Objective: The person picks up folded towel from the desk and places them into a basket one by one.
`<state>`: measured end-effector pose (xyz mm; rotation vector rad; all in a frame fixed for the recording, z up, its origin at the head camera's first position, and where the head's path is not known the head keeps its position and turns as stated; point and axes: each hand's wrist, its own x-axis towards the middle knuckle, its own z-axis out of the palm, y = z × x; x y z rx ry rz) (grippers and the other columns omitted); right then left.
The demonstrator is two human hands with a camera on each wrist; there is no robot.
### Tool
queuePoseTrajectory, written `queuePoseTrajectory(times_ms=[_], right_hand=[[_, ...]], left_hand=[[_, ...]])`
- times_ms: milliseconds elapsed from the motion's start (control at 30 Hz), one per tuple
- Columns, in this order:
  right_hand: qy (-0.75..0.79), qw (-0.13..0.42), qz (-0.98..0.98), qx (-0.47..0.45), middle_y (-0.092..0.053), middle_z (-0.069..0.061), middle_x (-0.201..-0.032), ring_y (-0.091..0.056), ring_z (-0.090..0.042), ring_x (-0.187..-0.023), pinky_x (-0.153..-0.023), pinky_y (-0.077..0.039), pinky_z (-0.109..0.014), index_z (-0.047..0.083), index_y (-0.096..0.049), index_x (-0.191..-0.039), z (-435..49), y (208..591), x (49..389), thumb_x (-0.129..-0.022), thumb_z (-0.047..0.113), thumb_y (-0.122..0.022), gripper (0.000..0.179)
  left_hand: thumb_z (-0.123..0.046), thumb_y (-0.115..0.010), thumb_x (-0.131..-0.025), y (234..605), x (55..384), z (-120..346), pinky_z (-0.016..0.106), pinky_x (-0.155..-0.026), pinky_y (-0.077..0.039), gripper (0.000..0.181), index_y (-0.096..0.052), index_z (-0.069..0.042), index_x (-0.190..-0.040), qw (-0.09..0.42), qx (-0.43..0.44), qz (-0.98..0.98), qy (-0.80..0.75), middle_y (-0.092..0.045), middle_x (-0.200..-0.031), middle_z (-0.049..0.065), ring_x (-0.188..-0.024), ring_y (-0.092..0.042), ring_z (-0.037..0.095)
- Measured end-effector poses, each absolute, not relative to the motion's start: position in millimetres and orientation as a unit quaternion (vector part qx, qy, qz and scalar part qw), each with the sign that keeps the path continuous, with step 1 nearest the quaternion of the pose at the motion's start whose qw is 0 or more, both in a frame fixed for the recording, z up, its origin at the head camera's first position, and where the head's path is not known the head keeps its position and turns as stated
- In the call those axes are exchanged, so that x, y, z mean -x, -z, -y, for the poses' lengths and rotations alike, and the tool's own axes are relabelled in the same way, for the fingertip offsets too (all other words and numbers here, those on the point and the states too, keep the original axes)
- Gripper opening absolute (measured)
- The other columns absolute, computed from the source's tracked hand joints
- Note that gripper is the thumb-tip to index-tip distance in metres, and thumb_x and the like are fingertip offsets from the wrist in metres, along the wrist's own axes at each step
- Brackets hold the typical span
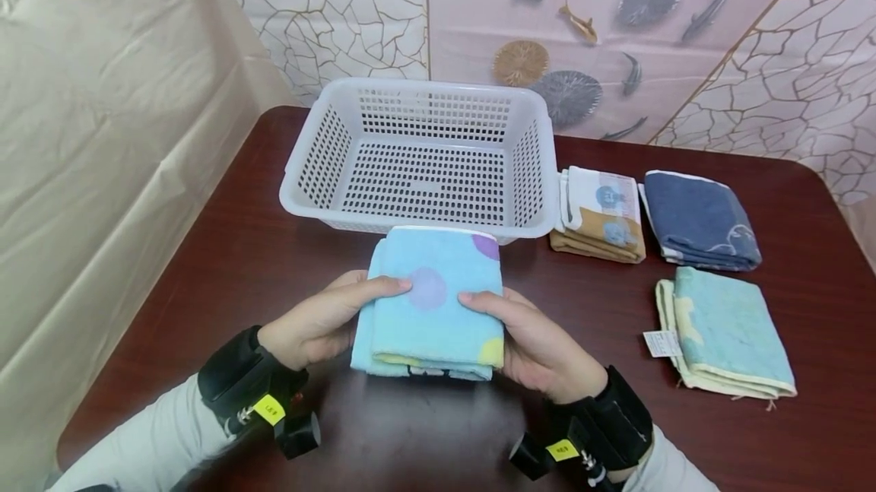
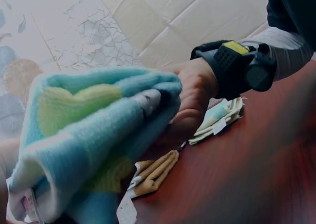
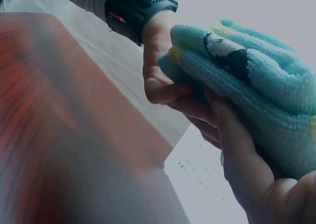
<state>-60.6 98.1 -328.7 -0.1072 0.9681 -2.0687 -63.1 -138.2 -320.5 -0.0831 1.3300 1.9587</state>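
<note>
A folded light-blue towel (image 1: 438,325) with purple and yellow spots is held up in front of the basket. My left hand (image 1: 325,317) grips its left side, thumb on top and fingers underneath. On the opposite side my right hand (image 1: 541,340) holds it the same way, its thumb pressing the upper face. Seen from the left wrist, the towel (image 2: 98,135) shows its stacked folds and a yellow-green patch. In the right wrist view the fingers of both hands reach beneath the towel (image 3: 247,80).
A white plastic basket (image 1: 293,192) stands at the back of the dark red table (image 1: 226,271), against a patterned backdrop. Right of it lie a brown-and-white folded towel (image 1: 602,218), a dark blue one (image 1: 698,218) and, nearer, a mint-green one (image 1: 732,325) with a white tag.
</note>
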Motion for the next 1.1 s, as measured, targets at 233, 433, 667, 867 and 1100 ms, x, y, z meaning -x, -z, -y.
queuePoseTrajectory(times_ms=[233,433,667,867,1100], right_hand=[[0.818,0.402,-0.411,0.03,-0.055,-0.016,-0.12,-0.054,-0.028,-0.105,-0.083,-0.049,-0.037,0.002,-0.027,-0.137,-97.1,315.0,63.9,-0.099,0.016,-0.044,0.044],[0.82,0.388,-0.419,0.038,-0.056,-0.015,-0.118,-0.054,-0.028,-0.105,-0.082,-0.05,-0.037,0.001,-0.029,-0.135,-96.8,305.1,64.8,-0.098,0.015,-0.045,0.043],[0.821,0.375,-0.426,0.056,-0.056,-0.015,-0.118,-0.055,-0.027,-0.104,-0.081,-0.05,-0.037,0.0,-0.031,-0.134,-95.9,296.1,66.1,-0.097,0.016,-0.046,0.042],[0.823,0.365,-0.431,0.055,-0.053,-0.016,-0.119,-0.054,-0.027,-0.104,-0.081,-0.05,-0.038,0.001,-0.03,-0.134,-93.6,285.8,69.9,-0.097,0.017,-0.046,0.043],[0.827,0.361,-0.427,0.062,-0.05,-0.016,-0.124,-0.051,-0.028,-0.108,-0.082,-0.05,-0.038,0.003,-0.03,-0.136,-92.2,276.3,74.8,-0.098,0.016,-0.046,0.043]], left_hand=[[-0.023,-0.054,-0.092,311.0,68.2,138.5,0.041,-0.078,-0.052,0.032,-0.052,-0.001,-0.115,0.365,0.019,-0.538,-0.76,-0.067,-0.099,0.009,-0.09,-0.061,0.026],[-0.022,-0.055,-0.091,300.8,69.2,138.4,0.042,-0.079,-0.052,0.036,-0.049,0.0,-0.119,0.354,0.014,-0.549,-0.757,-0.066,-0.102,0.011,-0.091,-0.06,0.028],[-0.023,-0.055,-0.091,288.3,69.8,138.8,0.043,-0.078,-0.052,0.034,-0.05,-0.001,-0.117,0.346,0.01,-0.551,-0.759,-0.066,-0.1,0.011,-0.089,-0.061,0.029],[-0.022,-0.054,-0.092,278.3,72.9,140.0,0.045,-0.081,-0.05,0.039,-0.044,-0.002,-0.125,0.339,0.006,-0.549,-0.764,-0.065,-0.104,0.011,-0.09,-0.06,0.03],[-0.021,-0.052,-0.093,271.0,78.4,141.5,0.045,-0.083,-0.049,0.042,-0.039,-0.007,-0.13,0.331,-0.01,-0.542,-0.772,-0.063,-0.109,0.01,-0.094,-0.059,0.031]])
